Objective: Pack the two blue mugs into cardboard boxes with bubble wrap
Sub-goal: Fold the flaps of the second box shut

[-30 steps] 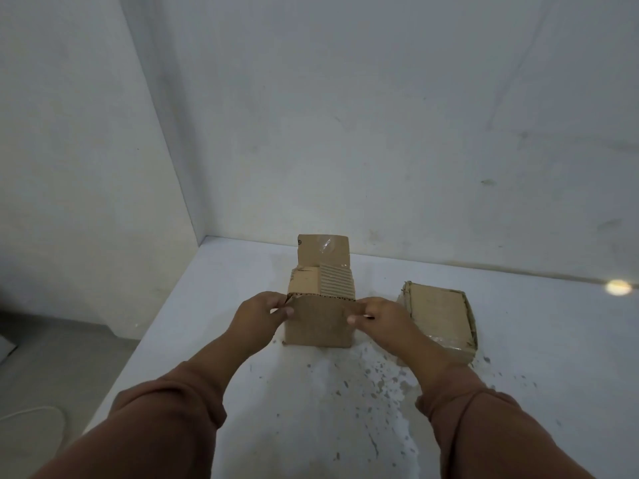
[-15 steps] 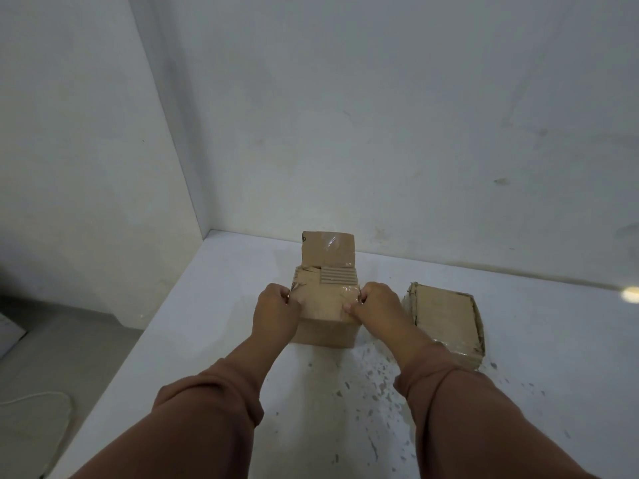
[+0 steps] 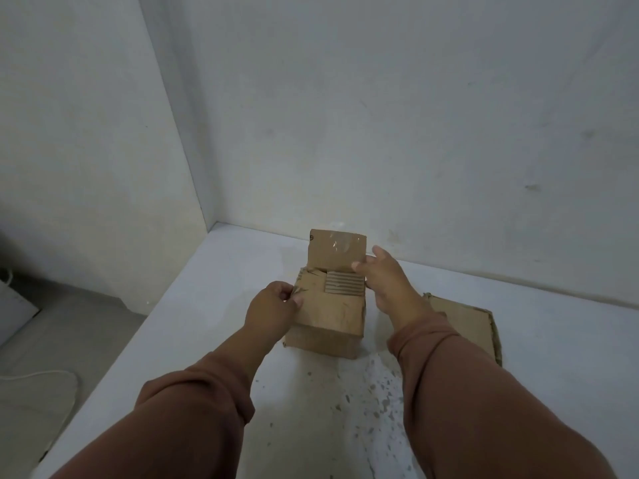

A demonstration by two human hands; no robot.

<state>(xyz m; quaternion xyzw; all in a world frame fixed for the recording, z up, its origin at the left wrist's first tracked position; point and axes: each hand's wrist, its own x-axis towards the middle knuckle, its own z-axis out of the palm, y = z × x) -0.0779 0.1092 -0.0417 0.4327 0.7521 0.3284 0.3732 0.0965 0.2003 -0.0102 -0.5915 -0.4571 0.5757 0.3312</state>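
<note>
A small cardboard box [image 3: 328,319] stands on the white table in front of me, its side and near flaps folded down. Its far flap [image 3: 333,252], with clear tape on it, still stands upright. My left hand [image 3: 273,309] presses on the box's left top edge. My right hand [image 3: 387,281] holds the right edge of the upright far flap between thumb and fingers. A second cardboard box [image 3: 466,323], shut, lies to the right, partly hidden by my right forearm. No mug or bubble wrap is visible.
The white table [image 3: 242,271] sits in a corner, with walls at the back and left. Its left edge drops to a grey floor where a white cable [image 3: 45,375] lies. Chipped, speckled paint marks the table's near middle.
My right hand has left the box's near flap and moved up to the upright far flap. The near flap now lies flat. My left hand stays on the left edge.
</note>
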